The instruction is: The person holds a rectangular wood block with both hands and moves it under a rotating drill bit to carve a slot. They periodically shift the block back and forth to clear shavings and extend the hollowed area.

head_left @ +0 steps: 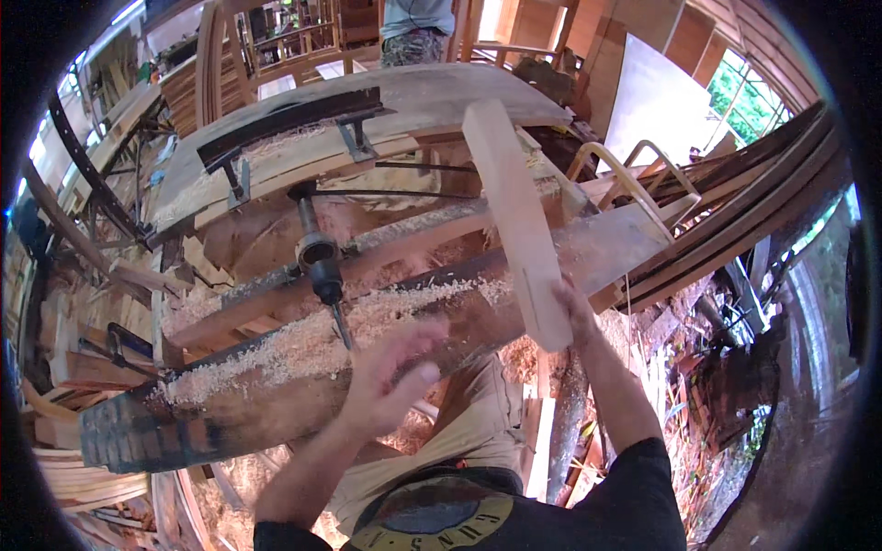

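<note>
A pale squared length of timber (514, 216) slants upward and away in front of me, with a narrow slot cut near its close end. My right hand (574, 312) grips that end from the right side. My left hand (390, 372) hovers over the front beam, its thumb apart from its slightly blurred, half-bent fingers; nothing shows in it. Just beyond its fingers is the tip of a drill bit (342, 326), fixed in a dark chuck (324, 278) on a horizontal metal spindle. Wood shavings (303, 344) lie heaped along the beam beneath the bit.
The heavy front beam (248, 432) crosses before my legs. Behind the spindle is a wide wooden bench top (432, 87) carrying a dark metal rail (289, 124). Long boards (753, 197) are stacked at right, beside a bent wooden frame (634, 184). A person (418, 32) stands beyond the bench.
</note>
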Demonstrator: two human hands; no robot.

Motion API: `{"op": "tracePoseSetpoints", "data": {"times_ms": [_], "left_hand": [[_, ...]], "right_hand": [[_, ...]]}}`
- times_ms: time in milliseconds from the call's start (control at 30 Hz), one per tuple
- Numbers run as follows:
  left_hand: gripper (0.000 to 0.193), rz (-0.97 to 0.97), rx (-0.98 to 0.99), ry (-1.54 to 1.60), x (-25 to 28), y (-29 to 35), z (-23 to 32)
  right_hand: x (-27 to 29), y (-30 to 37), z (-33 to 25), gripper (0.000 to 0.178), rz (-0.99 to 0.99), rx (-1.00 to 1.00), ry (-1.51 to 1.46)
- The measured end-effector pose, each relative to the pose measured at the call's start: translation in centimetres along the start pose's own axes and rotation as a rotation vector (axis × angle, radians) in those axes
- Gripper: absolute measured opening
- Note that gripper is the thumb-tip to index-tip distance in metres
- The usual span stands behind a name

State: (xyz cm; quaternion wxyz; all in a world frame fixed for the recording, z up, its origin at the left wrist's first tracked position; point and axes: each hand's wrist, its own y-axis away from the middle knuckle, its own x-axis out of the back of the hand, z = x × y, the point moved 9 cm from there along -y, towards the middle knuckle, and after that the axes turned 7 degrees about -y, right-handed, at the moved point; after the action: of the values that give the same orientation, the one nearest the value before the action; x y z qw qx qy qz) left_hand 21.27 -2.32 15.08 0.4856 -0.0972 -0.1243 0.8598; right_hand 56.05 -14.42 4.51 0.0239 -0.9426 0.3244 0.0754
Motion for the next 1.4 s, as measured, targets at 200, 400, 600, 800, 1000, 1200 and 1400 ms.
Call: {"op": "tracePoseSetpoints", "data": {"times_ms": [200,400,600,800,1000,1200,1400], "left_hand": [[0.034,-0.026,0.286,-0.049,-0.5,8.6,-4.9],[0.033,0.17,0.412,0.051,2.0,14.2,-7.1],[0.027,0.305,0.47,0.146,2.8,16.4,-9.0],[0.028,0.331,0.428,0.072,3.0,17.6,-10.0],[0.028,0.336,0.421,0.1,2.4,17.4,-9.7],[0.026,0.324,0.421,0.106,2.5,17.6,-9.2],[0.025,0.351,0.43,0.192,2.2,16.9,-9.0]], "right_hand": [[1.1,-4.9,3.4,0.074,-0.129,-0.423,-0.178],[2.5,-5.1,3.8,0.075,0.008,-0.358,-0.194],[3.1,-4.9,5.7,0.075,-0.001,-0.37,-0.226],[1.0,-4.2,0.6,0.073,0.026,-0.128,-0.253],[2.8,-4.9,2.4,0.076,-0.03,-0.231,-0.262],[0.4,-3.8,3.5,0.081,-0.012,-0.349,-0.256],[2.2,-3.6,4.3,0.082,0.005,-0.273,-0.196]]}}
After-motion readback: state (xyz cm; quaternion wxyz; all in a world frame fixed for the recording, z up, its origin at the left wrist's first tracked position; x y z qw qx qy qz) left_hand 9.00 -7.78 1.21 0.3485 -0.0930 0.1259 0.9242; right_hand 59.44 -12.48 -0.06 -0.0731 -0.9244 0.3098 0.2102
